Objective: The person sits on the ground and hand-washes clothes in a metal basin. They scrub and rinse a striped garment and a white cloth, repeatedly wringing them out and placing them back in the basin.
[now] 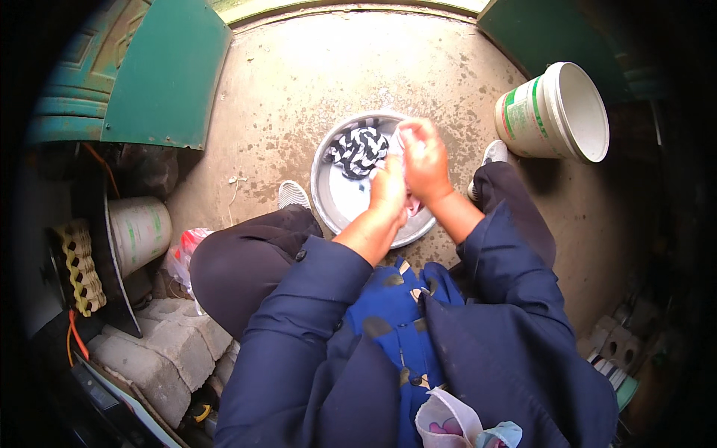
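A round metal basin [317, 193] stands on the floor between my feet, with whitish water [343, 193] in its bottom. My left hand [390, 187] and my right hand [424, 162] are close together over the basin's right half. Both are closed on a wet, pale pink cloth [396, 144], mostly hidden by my fingers; a pinker fold [413, 206] shows below my hands. Left of them, a bunched black-and-white patterned cloth [361, 151] lies in the basin, apart from my grip.
A white plastic bucket [526, 115] stands at the right beside my foot. Another bucket [140, 232], a plastic bag [182, 255] and concrete blocks [168, 341] are at the left. Green door panels [168, 73] flank the doorway. Water spots mark the concrete floor [280, 112].
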`<state>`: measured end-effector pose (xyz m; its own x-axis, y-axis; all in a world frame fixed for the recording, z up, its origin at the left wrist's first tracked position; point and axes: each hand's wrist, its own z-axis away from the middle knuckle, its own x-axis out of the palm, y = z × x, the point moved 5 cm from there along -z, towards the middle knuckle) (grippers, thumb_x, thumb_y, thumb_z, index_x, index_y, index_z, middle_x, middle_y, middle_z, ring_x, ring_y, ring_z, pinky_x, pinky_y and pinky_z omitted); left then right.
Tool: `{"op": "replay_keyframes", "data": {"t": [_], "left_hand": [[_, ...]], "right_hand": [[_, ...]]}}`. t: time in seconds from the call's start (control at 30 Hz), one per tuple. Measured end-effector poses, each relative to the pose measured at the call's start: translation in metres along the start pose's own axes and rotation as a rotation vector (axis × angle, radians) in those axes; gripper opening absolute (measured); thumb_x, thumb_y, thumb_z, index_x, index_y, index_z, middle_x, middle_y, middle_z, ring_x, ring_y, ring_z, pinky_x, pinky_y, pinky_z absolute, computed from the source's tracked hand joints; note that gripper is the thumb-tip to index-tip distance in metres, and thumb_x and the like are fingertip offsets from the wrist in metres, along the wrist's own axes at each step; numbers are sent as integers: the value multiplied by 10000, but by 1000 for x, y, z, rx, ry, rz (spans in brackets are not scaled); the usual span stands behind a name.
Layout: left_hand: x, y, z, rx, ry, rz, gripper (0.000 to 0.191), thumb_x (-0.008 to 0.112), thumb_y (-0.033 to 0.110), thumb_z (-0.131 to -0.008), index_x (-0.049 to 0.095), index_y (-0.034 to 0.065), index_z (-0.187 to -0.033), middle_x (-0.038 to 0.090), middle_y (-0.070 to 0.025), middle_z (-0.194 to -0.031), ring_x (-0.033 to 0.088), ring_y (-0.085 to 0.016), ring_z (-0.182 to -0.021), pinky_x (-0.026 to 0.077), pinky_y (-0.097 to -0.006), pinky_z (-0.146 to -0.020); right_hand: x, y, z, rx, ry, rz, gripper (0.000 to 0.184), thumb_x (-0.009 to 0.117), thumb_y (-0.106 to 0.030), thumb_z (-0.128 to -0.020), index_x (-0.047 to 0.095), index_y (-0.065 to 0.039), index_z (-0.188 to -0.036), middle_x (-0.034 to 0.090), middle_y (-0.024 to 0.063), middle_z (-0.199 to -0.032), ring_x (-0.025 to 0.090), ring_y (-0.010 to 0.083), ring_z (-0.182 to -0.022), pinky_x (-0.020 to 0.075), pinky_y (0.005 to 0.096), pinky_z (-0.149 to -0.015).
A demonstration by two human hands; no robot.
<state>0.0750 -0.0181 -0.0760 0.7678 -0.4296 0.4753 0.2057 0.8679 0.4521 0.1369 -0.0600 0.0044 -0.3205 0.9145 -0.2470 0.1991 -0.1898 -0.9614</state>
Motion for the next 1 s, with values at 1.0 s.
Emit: {"op": "replay_keyframes", "data": {"t": [1.0], "left_hand": [[-17,18,-15,123,65,-78,460,408,443,-939,595,52,-784,555,-48,-664,560,-184,-576,413,-323,-463]], "right_hand": [[21,24,24,13,-195,-24,203,443,-101,-892,552,-80,-1062,614,170,-866,611,313,-809,464,358,-721]]}}
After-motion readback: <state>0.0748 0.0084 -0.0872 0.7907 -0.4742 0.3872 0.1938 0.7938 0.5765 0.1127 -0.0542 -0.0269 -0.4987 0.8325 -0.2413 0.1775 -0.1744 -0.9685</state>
